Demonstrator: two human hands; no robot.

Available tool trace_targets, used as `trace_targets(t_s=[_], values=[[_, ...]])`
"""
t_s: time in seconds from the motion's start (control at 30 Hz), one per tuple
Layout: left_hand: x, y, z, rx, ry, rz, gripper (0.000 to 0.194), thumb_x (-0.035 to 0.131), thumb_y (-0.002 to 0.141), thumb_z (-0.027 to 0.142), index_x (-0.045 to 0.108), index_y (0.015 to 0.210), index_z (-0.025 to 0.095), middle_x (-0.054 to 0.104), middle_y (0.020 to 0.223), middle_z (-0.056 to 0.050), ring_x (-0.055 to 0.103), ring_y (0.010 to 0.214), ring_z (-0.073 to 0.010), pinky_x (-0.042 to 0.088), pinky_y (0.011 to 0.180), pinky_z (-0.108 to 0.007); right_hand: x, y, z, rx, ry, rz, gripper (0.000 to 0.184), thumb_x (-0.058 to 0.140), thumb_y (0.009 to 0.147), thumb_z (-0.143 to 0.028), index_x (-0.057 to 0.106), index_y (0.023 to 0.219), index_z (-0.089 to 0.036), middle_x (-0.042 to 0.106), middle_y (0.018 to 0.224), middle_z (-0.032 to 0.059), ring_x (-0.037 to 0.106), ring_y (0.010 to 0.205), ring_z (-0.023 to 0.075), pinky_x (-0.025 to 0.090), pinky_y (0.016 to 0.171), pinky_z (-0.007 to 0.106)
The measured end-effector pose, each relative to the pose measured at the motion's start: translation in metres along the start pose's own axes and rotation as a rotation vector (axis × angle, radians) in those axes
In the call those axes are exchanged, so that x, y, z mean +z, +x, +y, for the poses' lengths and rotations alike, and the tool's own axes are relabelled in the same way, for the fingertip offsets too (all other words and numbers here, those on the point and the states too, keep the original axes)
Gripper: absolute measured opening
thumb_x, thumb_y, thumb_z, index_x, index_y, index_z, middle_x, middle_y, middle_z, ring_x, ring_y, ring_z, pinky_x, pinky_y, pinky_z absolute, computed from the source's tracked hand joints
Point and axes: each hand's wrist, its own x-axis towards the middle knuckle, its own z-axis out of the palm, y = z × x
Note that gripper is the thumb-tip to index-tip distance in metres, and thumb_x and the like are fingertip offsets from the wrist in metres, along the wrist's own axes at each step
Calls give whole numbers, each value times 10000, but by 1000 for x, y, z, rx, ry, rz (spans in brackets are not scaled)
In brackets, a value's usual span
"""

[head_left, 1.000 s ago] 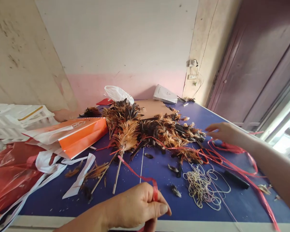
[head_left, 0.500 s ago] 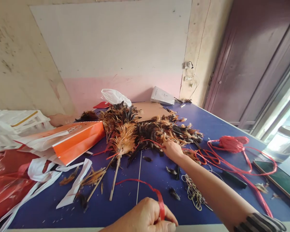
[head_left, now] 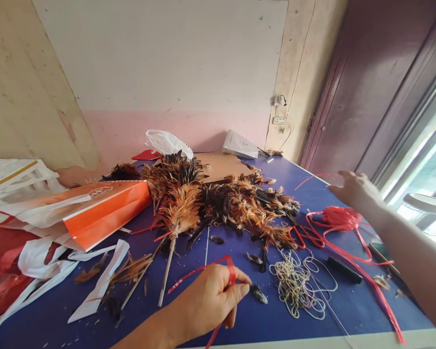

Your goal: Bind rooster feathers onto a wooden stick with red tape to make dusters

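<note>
My left hand, low in the middle, pinches a strip of red plastic string. The strip loops over the forefinger, one end trailing left and another part hanging below the palm. At the far right my right hand is raised above the table, a little blurred, with a thin red string trailing leftward from its fingers. Beneath it lies a bundle of red plastic string with long loose loops. A feather duster with a bare stick rests left of centre, beside a heap of brown and black feathers.
A tangle of pale cord and a dark cylindrical object lie on the blue table. An orange paper bag and white strips occupy the left. At the back are cardboard, a clear plastic bag and a grey-white box.
My right hand has swung from the feather heap out to the far right, trailing red string. My left hand has risen slightly with its strip. The pale cord is now uncovered.
</note>
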Motion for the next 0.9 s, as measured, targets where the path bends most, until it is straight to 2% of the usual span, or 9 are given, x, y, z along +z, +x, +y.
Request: trace_targets(t_s=[0.1, 0.13, 0.2, 0.3, 0.4, 0.5, 0.63, 0.77, 0.9], values=[[1, 14, 7, 93, 174, 134, 424, 386, 856, 460, 604, 1072, 167, 569, 521, 5, 542, 523, -143, 410, 578, -248, 38, -58, -67, -16, 244, -436, 318, 574, 727, -466, 664, 836, -181, 608, 613, 50, 557, 541, 183, 432, 515, 307], [3, 17, 7, 132, 253, 183, 409, 382, 860, 444, 620, 1045, 168, 596, 557, -18, 564, 562, -158, 415, 614, -262, 52, -81, -89, -68, 378, -707, 367, 550, 747, -512, 670, 771, -167, 612, 616, 55, 554, 547, 170, 424, 508, 286], [6, 23, 6, 192, 397, 247, 378, 379, 866, 407, 648, 982, 169, 653, 687, -75, 604, 685, -197, 415, 686, -287, 76, -121, -127, -97, 671, -1048, 492, 481, 767, -606, 664, 700, -155, 623, 663, 54, 547, 581, 144, 408, 515, 254], [11, 24, -2, 199, 491, 249, 334, 395, 860, 350, 656, 955, 165, 676, 858, -126, 608, 837, -242, 412, 760, -316, 102, -160, -161, -86, 903, -1200, 469, 565, 730, -586, 613, 598, -138, 508, 505, -20, 409, 468, 72, 315, 460, 207], [11, 20, -12, 155, 513, 265, 301, 423, 840, 324, 659, 921, 154, 669, 894, -130, 596, 843, -244, 420, 755, -324, 117, -171, -177, 78, 1130, -1241, 331, 700, 661, -455, 620, 665, -134, 583, 590, -11, 455, 499, 74, 342, 482, 199], [8, 15, -22, 100, 442, 260, 297, 421, 837, 338, 659, 838, 161, 659, 754, -88, 586, 706, -202, 428, 681, -299, 123, -169, -188, 233, 1437, -1268, 275, 715, 670, -380, 592, 706, -136, 654, 716, 40, 580, 627, 121, 434, 621, 237], [7, 10, -31, 26, 163, 151, 361, 360, 864, 383, 649, 873, 165, 536, 492, 0, 510, 487, -140, 425, 574, -252, 123, -159, -199, 373, 1597, -1267, 232, 704, 698, -324, 577, 772, -144, 553, 533, -24, 518, 485, 87, 416, 518, 212], [14, 0, -35, -58, 94, -15, 338, 367, 846, 318, 673, 890, 181, 497, 474, 18, 492, 454, -125, 390, 494, -218, 121, -142, -197, 429, 1611, -1079, 242, 678, 717, -317, 587, 855, -141, 381, 464, -85, 239, 360, 20, 166, 342, 136], [31, -3, -50, -34, 288, -189, 212, 499, 767, 256, 706, 779, 211, 606, 598, -10, 579, 612, -150, 381, 542, -213, 127, -129, -189, 384, 1541, -824, 304, 658, 720, -378, 572, 884, -137, 341, 476, -89, 182, 374, 22, 113, 344, 149]])
